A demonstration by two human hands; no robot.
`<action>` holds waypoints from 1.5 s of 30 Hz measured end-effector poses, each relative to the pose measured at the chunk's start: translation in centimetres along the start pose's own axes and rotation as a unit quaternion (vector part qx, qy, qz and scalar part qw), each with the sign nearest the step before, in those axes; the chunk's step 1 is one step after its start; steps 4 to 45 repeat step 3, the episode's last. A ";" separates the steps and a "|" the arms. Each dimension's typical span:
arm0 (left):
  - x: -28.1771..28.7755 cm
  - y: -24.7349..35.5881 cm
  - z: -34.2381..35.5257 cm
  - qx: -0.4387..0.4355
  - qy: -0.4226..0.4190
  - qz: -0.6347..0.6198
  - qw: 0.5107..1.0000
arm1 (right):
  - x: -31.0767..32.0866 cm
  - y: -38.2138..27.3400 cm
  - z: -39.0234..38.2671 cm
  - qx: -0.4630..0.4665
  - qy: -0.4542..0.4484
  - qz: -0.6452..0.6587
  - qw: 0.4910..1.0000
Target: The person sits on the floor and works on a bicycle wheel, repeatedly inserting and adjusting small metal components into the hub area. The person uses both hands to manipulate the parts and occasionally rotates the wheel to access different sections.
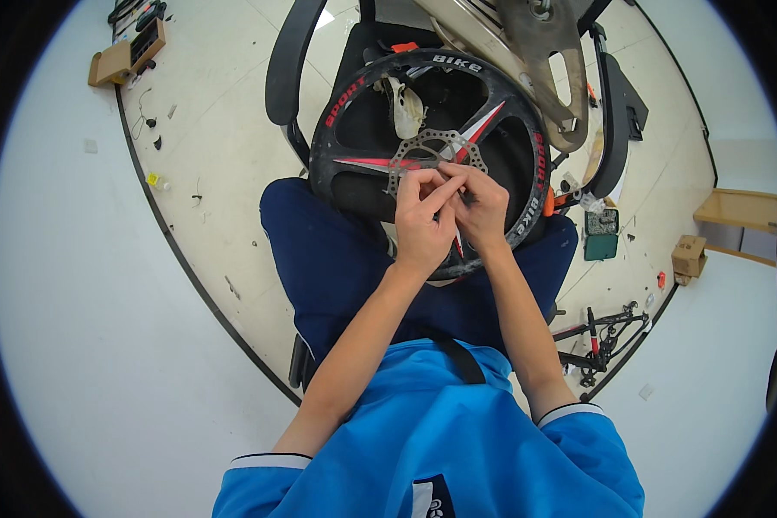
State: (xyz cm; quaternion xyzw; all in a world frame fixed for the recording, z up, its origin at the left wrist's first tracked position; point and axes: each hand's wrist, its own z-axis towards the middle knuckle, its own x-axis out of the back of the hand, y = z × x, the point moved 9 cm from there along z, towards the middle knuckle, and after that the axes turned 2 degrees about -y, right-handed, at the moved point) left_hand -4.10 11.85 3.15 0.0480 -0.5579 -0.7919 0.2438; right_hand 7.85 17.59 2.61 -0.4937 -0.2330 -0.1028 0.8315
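Observation:
A black bicycle wheel (483, 123) with red and white spoke markings lies flat over my lap and the chair seat. At its centre sits a perforated metal brake disc (439, 135). My left hand (425, 226) and my right hand (482, 205) meet over the near side of the disc, fingers bent and pinched together. Whatever the fingertips hold is too small or covered to make out. Just beyond the disc, a crumpled off-white glove or cloth (407, 110) shows at a wheel opening.
A black chair armrest (289, 65) stands left of the wheel. A beige metal part (565, 82) rises beyond it at right. On the floor lie an open green case (602, 247), a bicycle frame (594, 342), a cardboard box (689, 256) and another open box (128, 59).

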 end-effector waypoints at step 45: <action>-0.1 -0.3 -0.3 0.034 0.018 -0.033 0.999 | 0.0 0.8 -0.2 -0.035 -0.028 -0.003 0.999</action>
